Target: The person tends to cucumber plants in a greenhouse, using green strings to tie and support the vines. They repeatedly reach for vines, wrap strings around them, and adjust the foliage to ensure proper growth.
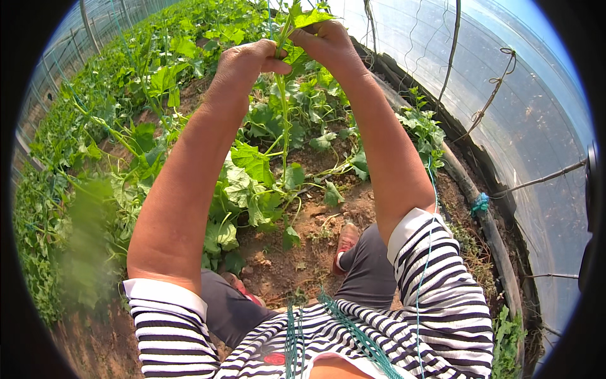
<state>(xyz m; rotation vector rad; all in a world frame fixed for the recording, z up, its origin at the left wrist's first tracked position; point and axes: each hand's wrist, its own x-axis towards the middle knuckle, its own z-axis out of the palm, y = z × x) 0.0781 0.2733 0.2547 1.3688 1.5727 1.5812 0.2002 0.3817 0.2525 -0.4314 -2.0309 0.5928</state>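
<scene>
Near the top of the head view, my left hand grips the upright green stem of a vine plant between thumb and fingers. Just right of it, my right hand is closed at the same vine's leafy top; its fingertips are partly hidden behind leaves. A thin teal twine comes down from above by the left hand. More teal twine strands hang over my striped shirt, and one strand runs along the right sleeve.
Leafy vines fill the left and far ground. On the right, a wooden pole with a teal twine knot lies along the clear plastic greenhouse wall. Brown soil shows between the plants and my feet.
</scene>
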